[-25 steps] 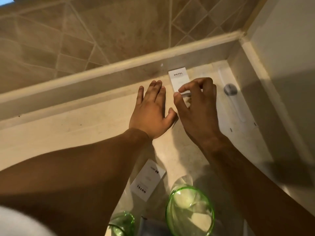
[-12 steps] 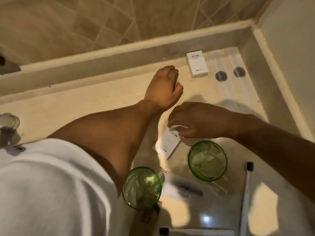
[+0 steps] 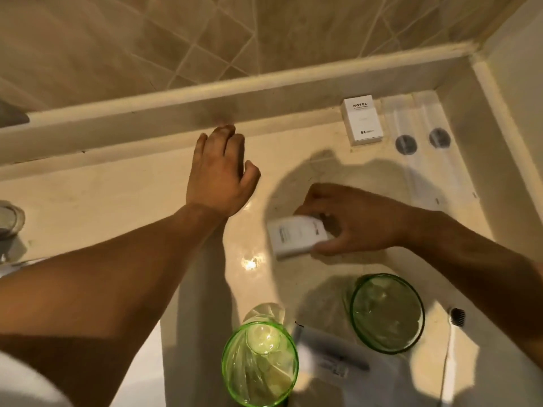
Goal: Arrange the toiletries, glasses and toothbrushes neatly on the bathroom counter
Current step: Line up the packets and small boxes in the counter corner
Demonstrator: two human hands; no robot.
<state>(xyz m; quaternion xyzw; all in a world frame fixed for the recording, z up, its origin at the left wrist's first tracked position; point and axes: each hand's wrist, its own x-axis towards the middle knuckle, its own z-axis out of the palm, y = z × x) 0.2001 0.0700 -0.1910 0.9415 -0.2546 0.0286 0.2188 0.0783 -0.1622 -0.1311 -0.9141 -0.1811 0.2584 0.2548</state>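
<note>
My right hand (image 3: 349,218) grips a small white toiletry box (image 3: 296,236), held just above the cream counter (image 3: 123,201) at centre right. My left hand (image 3: 220,174) rests flat on the counter near the back ledge, holding nothing. A second white box marked HOTEL (image 3: 363,120) lies at the back right. Beside it lie two clear sachets with dark round discs (image 3: 405,144) (image 3: 440,138). Two green glasses stand near me, one at bottom centre (image 3: 260,365), one to its right (image 3: 388,312). A toothbrush with dark bristles (image 3: 455,318) lies at the right edge.
A clear wrapped packet (image 3: 340,359) lies between the two glasses. A tiled wall rises behind a raised ledge (image 3: 205,92), and a side wall (image 3: 517,83) closes the counter's right end. A metal tap part (image 3: 8,218) shows at far left.
My right hand left the HOTEL box at the back, came toward me and took hold of the second white box, lifting it. My left hand stayed on the counter.
</note>
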